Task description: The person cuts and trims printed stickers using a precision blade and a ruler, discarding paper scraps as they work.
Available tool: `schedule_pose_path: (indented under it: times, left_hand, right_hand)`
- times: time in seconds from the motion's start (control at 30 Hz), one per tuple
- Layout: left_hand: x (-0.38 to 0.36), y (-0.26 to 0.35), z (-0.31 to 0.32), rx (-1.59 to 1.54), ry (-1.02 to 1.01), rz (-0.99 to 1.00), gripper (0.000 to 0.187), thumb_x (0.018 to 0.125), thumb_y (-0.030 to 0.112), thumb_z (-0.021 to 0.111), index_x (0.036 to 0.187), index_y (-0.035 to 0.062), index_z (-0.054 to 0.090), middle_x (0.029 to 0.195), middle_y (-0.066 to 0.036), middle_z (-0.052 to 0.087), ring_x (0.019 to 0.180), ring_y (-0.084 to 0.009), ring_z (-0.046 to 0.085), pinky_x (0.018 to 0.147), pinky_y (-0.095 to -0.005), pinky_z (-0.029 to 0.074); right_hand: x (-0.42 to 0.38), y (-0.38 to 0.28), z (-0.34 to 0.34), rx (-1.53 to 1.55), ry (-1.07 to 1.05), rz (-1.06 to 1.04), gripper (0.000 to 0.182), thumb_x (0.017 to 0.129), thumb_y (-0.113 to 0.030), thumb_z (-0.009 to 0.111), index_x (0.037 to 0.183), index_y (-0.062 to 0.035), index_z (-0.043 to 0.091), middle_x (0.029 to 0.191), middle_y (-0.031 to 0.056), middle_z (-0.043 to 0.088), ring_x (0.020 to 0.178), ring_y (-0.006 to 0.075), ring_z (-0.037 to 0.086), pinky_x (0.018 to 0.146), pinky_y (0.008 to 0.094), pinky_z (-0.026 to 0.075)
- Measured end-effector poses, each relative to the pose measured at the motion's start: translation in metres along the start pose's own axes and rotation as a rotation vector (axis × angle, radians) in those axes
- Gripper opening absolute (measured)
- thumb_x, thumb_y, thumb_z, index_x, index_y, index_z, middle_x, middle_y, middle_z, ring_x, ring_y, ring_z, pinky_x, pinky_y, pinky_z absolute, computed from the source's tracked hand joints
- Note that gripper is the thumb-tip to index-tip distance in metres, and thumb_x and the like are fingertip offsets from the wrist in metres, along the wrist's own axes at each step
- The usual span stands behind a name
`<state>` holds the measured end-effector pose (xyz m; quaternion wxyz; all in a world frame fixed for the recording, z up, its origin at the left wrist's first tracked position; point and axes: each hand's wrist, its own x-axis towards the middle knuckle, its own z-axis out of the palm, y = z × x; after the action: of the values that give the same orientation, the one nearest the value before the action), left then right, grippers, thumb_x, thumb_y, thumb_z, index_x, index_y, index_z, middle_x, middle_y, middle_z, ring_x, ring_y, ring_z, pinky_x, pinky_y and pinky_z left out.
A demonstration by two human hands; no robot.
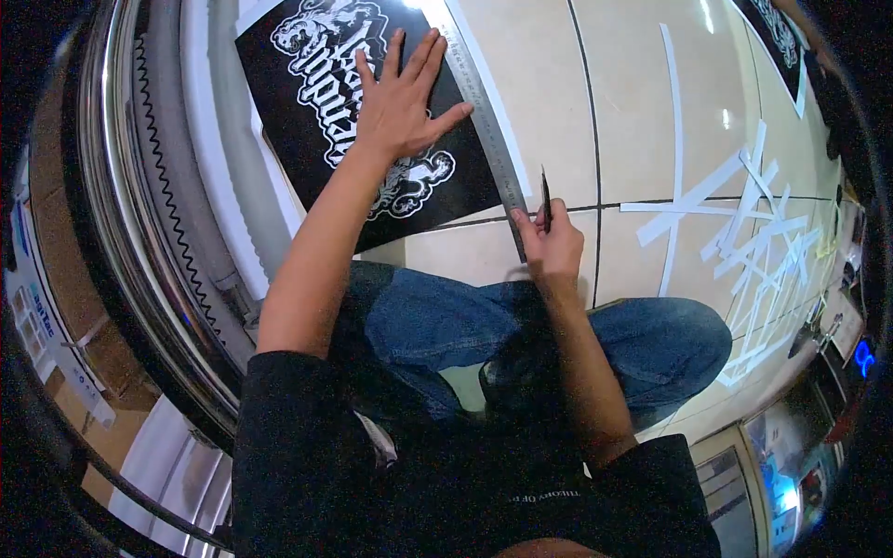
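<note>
A black printed sheet (456,186) with white lettering and ornaments lies on the tiled floor. Along its right edge runs a metal ruler (490,139), with a white strip of the sheet's margin showing beyond it. My left hand (400,102) lies spread on the print, its thumb and some fingertips at or near the ruler. Near the ruler's lower end, my right hand (553,244) is closed round a dark, slim cutter (546,200), whose blade points up and away from me. The right thumb and fingers are beside the ruler.
Loose white strips (677,121) lie scattered and crossed on the tiles at the right. Another black print (777,33) and part of another person are at the upper right. A machine with a metal roller (126,186) and cardboard boxes (102,344) stand at the left.
</note>
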<state>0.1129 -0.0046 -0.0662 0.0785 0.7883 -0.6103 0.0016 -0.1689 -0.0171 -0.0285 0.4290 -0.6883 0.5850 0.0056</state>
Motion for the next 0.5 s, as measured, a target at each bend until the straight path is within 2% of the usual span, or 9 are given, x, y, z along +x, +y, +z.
schedule_pose_path:
  times: [0.27,0.5]
  left_hand:
    - [-0.001,0.0,0.003,-0.005,0.016,0.001,0.093,0.087,0.071,0.051,0.158,0.0178,0.025,0.165,-0.001,0.022,0.151,-0.0341,0.016,0.112,-0.0743,0.005]
    - [0.0,0.0,0.004,0.004,0.029,0.003,0.096,0.085,0.074,0.051,0.158,0.0176,0.026,0.165,-0.001,0.023,0.151,-0.0338,0.016,0.111,-0.0757,0.007]
  right_hand:
    - [-0.002,-0.005,-0.002,0.023,0.011,0.016,0.043,0.086,-0.04,0.076,0.082,-0.0059,0.052,0.064,0.0112,0.06,0.058,0.0299,0.062,0.057,0.0411,0.049]
    - [0.0,-0.005,-0.002,0.04,0.012,0.021,0.04,0.087,-0.037,0.076,0.083,-0.0057,0.051,0.062,0.0115,0.058,0.057,0.0306,0.063,0.056,0.0411,0.048]
